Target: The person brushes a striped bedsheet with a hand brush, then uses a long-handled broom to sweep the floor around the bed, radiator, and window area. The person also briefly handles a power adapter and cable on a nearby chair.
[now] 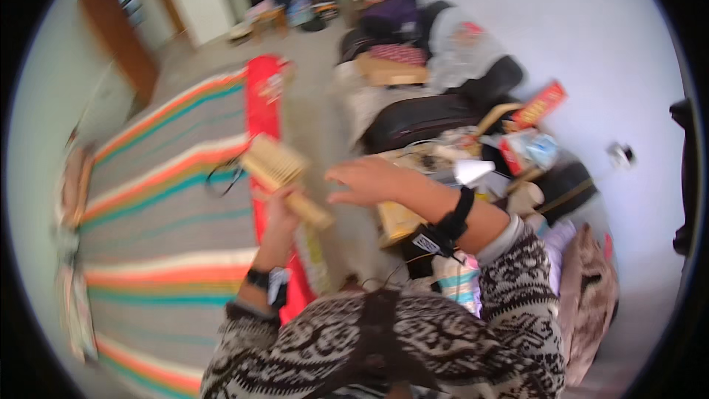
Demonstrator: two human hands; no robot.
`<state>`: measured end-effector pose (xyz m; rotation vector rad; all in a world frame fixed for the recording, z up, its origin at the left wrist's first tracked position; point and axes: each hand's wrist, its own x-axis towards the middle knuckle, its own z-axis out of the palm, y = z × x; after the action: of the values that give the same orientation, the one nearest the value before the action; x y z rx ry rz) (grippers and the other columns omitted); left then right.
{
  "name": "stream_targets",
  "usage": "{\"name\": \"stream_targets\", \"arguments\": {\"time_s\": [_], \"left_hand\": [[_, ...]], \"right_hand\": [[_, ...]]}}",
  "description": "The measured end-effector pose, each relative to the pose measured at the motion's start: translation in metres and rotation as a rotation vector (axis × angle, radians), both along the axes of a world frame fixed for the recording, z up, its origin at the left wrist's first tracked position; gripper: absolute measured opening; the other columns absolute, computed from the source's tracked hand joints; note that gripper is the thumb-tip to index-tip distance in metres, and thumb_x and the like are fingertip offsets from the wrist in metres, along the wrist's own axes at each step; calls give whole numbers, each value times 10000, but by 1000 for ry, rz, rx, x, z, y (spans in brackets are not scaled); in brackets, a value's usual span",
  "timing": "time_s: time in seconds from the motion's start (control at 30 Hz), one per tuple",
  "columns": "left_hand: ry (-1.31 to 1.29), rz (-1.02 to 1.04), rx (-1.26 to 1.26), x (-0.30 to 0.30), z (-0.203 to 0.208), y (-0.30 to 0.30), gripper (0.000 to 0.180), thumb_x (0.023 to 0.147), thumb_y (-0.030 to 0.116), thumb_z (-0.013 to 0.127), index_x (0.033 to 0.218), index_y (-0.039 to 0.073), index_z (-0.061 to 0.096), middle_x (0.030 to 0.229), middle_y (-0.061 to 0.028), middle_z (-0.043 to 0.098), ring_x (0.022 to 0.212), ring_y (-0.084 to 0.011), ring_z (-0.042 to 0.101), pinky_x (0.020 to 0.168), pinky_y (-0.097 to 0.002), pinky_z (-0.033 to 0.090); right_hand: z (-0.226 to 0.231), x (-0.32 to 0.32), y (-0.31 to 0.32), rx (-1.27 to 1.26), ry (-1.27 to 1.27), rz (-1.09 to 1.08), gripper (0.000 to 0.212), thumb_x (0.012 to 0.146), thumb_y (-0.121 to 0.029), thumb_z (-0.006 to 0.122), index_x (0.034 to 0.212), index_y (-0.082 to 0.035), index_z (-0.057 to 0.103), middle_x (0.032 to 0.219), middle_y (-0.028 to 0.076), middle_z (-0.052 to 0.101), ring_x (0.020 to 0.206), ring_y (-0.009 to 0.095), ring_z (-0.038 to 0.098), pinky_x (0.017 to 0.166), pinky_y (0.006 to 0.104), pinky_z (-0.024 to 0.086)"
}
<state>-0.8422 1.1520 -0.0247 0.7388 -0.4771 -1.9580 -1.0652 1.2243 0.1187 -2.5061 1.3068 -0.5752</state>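
My left hand is closed around a light wooden paddle hairbrush. The brush is tilted, with its bristled head at the upper left and its handle pointing down to the right. A short way right of the handle, my right hand holds nothing; its fingers reach left and the thumb stands apart from them. Beside the brush head, over the striped bed cover, shows a thin dark loop, too blurred to name.
To the left lies a bed with a striped cover and a red edge. Black bags, a cardboard box and mixed clutter line the wall at right. A brown furry cloth lies near my right elbow. A wooden door stands at the far left.
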Motion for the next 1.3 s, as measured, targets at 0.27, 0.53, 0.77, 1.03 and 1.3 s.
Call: {"name": "stream_targets", "arguments": {"time_s": [0.27,0.53,0.77,1.03,1.3], "left_hand": [[-289,-63,3,146,-63,-64,351,841,211,533,1148,42,509,1037,-78,583,892,-228,579,855,-366,481],[-1284,-39,92,133,-116,-159,349,815,203,562,1120,33,541,1049,-85,590,923,-211,573,838,-356,471],[-1873,-251,-398,-111,-20,-261,347,793,196,589,1095,26,568,1060,-91,597,951,-196,567,823,-348,462],[-411,-818,-1409,-673,215,-27,393,794,215,627,1113,-14,602,1103,-94,617,1031,-183,549,927,-305,378],[-586,-1297,-1138,-874,200,254,516,843,465,539,1141,45,562,1151,-105,591,1124,-215,506,1031,-517,178]], "right_hand": [[206,-346,25,-278,-420,-1055,279,810,-256,616,919,-1,652,758,113,657,605,180,645,587,327,515],[195,-514,253,-461,-830,-1733,169,802,-190,605,878,-41,634,752,71,654,638,171,652,527,300,508],[131,-646,396,-388,-1001,-1902,224,844,-273,573,856,-55,627,799,59,652,713,169,642,639,335,514],[39,-753,450,-266,-1202,-1884,501,858,-516,473,921,-40,617,888,81,640,776,193,611,693,418,468],[-11,-754,398,-170,-1451,-1789,584,826,-593,477,939,-25,550,844,78,561,784,214,573,717,452,447]]}}
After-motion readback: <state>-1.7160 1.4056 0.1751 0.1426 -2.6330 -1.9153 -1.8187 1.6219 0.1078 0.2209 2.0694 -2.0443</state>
